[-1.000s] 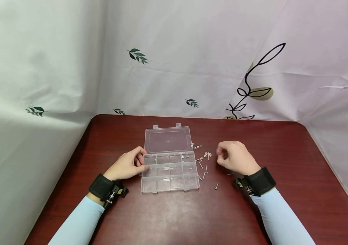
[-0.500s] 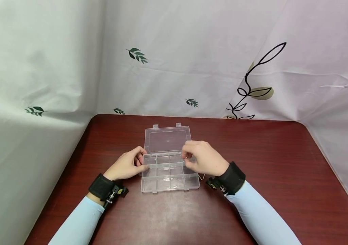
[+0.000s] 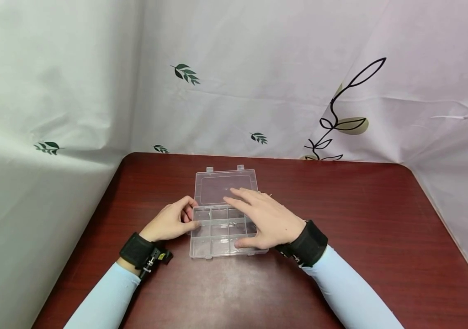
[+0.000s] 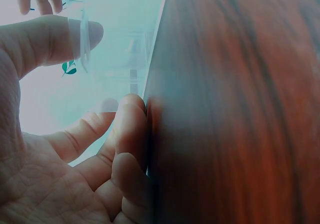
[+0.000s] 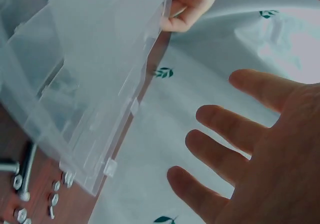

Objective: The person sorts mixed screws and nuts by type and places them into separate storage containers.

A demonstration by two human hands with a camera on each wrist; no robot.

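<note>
A clear plastic organizer box [image 3: 217,237] lies open on the dark red table [image 3: 353,205], its lid [image 3: 217,183] flat behind the divided tray. My left hand [image 3: 173,222] grips the tray's left edge; in the left wrist view the thumb [image 4: 55,38] presses the clear wall [image 4: 122,49] and the fingers curl by the table. My right hand [image 3: 258,217] hovers over the tray's right side, fingers spread and straight, holding nothing. In the right wrist view those fingers [image 5: 225,129] are splayed beside the box [image 5: 85,89]. Small screws and nuts [image 5: 22,184] lie on the table by the box.
White and pale pink curtains with leaf prints close off the back and both sides of the table. In the head view the right hand covers most of the loose screws; one tip [image 3: 270,195] shows past the fingers. Bare tabletop lies to the right and in front.
My right hand went left from the loose screws to the box with its fingers pinched, then spread its fingers over the tray. The left hand and box stayed put.
</note>
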